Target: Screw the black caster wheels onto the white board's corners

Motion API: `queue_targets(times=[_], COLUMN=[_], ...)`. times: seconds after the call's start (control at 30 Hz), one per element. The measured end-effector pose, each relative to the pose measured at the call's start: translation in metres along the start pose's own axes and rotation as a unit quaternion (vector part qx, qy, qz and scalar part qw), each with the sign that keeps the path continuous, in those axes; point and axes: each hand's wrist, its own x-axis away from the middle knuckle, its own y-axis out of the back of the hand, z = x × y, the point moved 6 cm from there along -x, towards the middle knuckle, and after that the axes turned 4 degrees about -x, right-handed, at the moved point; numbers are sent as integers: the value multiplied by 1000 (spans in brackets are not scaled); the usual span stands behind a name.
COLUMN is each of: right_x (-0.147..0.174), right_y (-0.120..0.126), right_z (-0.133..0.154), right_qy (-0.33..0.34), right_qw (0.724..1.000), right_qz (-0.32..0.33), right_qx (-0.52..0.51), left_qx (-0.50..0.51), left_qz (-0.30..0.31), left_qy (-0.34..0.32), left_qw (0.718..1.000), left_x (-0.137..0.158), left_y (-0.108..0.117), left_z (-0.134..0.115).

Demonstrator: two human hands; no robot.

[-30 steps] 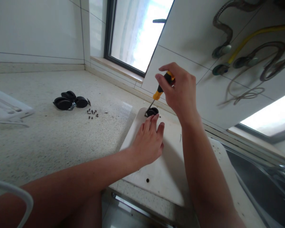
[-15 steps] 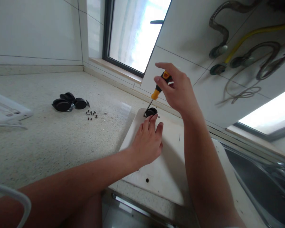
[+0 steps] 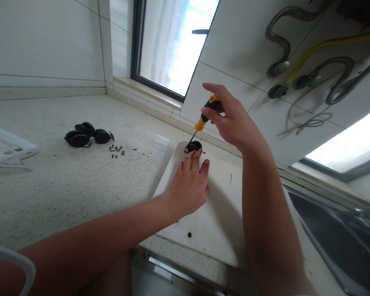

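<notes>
Fingers of my left hand (image 3: 189, 183) are spread over a white board (image 3: 217, 234), fingertips against the near side of a black caster wheel (image 3: 195, 146). This caster sits near the board's far left corner. My right hand (image 3: 230, 117) is closed round the handle of a yellow and black screwdriver (image 3: 205, 113), its index finger stretched along the top. Tilted, the screwdriver reaches down to the left side of the caster at its metal plate. Whether its tip sits in a screw is too small to tell.
Several black casters (image 3: 101, 136) lie on the speckled countertop (image 3: 89, 185) at left, beside several small screws (image 3: 116, 150). A white device (image 3: 10, 142) with a cable is farther left. A metal sink (image 3: 323, 230) lies right; hoses (image 3: 329, 41) hang on the tiled wall.
The view has shifted slightly. My right hand has turned a little with the screwdriver, whose tip stays at the caster. My left hand keeps its place.
</notes>
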Motion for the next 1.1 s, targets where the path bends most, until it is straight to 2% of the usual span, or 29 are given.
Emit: queue_targets(times=[0.17,0.33,0.4,0.6,0.93,1.1], right_x=[0,-1,-1,2,3,3], right_y=[0,-2,0,2,3,3], right_z=[2,1,1,10,7,6], right_qy=[-43,4,7,-29,-63,-82], right_qw=[997,1000,999,998,996,994], right_qz=[-49,21,29,-5,-53,-56], right_qx=[42,-20,-18,50,44,53], left_qx=[6,4,5,10,10,7], left_qz=[-2,5,7,7,2,5], left_qy=[1,-2,-2,3,1,1], left_qw=[1000,1000,1000,1000,1000,1000], left_x=[0,0,-1,-2,-1,-1], left_y=[1,1,1,1,0,1], left_z=[0,0,0,0,0,0])
